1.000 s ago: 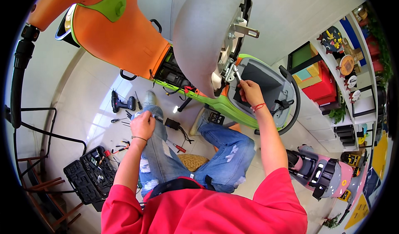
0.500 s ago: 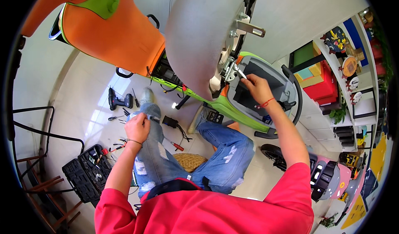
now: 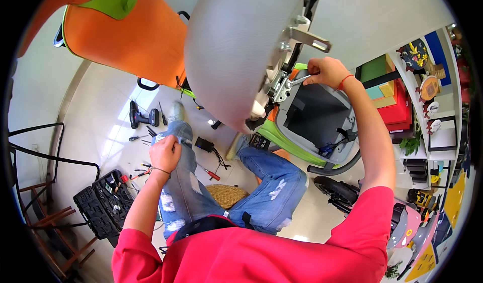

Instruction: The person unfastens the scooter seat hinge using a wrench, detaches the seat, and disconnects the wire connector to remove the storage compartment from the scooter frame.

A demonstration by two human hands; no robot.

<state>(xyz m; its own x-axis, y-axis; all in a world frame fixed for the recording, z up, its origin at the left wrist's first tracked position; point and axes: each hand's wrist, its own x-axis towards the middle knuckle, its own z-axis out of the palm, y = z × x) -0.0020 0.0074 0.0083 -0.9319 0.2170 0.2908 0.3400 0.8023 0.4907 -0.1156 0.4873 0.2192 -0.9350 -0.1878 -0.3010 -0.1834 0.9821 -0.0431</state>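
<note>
The left hand (image 3: 166, 155) was rested on the jeans (image 3: 182, 192), apparently for balance, its fingers curled; whether anything was enclosed could not be told. By the right hand's (image 3: 329, 73) nearly closed fingers, a slim, silvery wrench (image 3: 302, 80) was pinched, its far end at the shiny metal bracket (image 3: 282, 90), made accessible, it seemed, by the tilt of the smooth grey seat (image 3: 234, 49).

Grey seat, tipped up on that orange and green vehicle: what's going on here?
The person's right hand pinches a slim silver tool, its far end at the metal bracket on the upturned grey seat. The left hand rests on the left knee. Near the bracket, a grey storage bin stands open. A cordless drill and an open black tool case lie on the floor.
</note>
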